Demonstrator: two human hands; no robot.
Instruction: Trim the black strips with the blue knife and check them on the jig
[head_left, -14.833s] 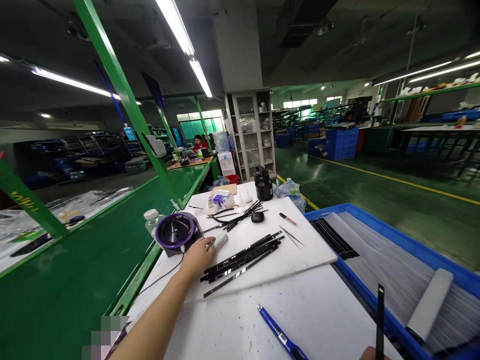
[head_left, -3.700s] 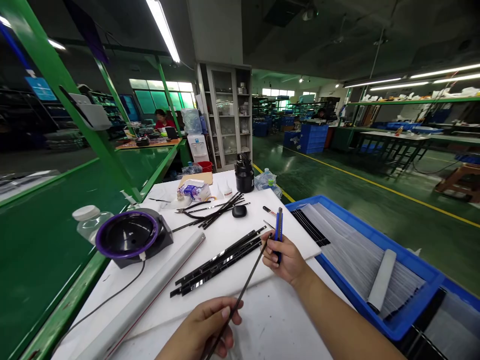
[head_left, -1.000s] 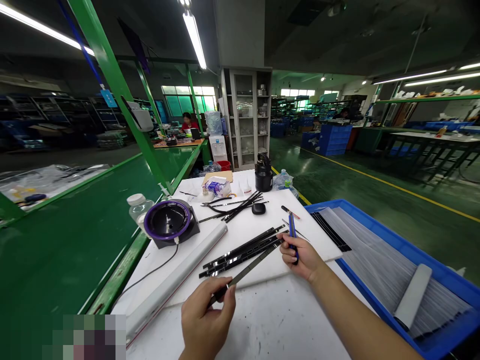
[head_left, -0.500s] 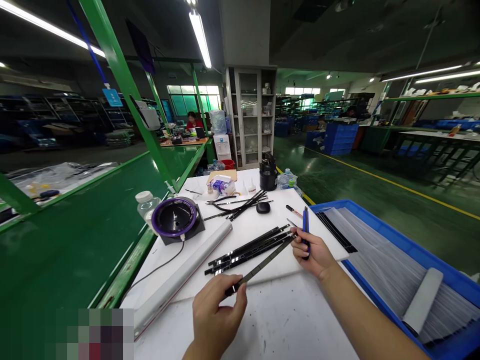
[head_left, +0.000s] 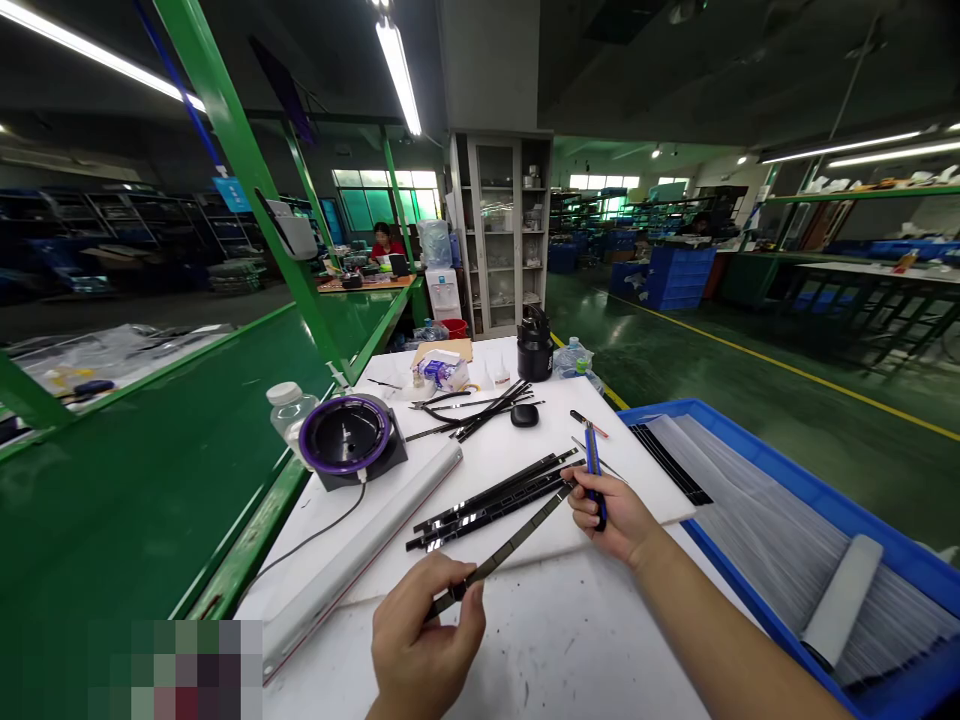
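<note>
Left hand [head_left: 424,632] is pinching the dark strip [head_left: 504,550] near one end, right hand [head_left: 621,518] pinching the other while gripping the blue cutter [head_left: 592,455], suspending the strip above the counter [head_left: 555,640] toward its near edge; best kept untwisted, cutter tip pointing away.

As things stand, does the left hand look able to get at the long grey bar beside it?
Probably yes: nothing visible stands between the left hand and the long grey bar. However, its fingers are pinching the dark strip, so it would likely have to let go first.
</note>
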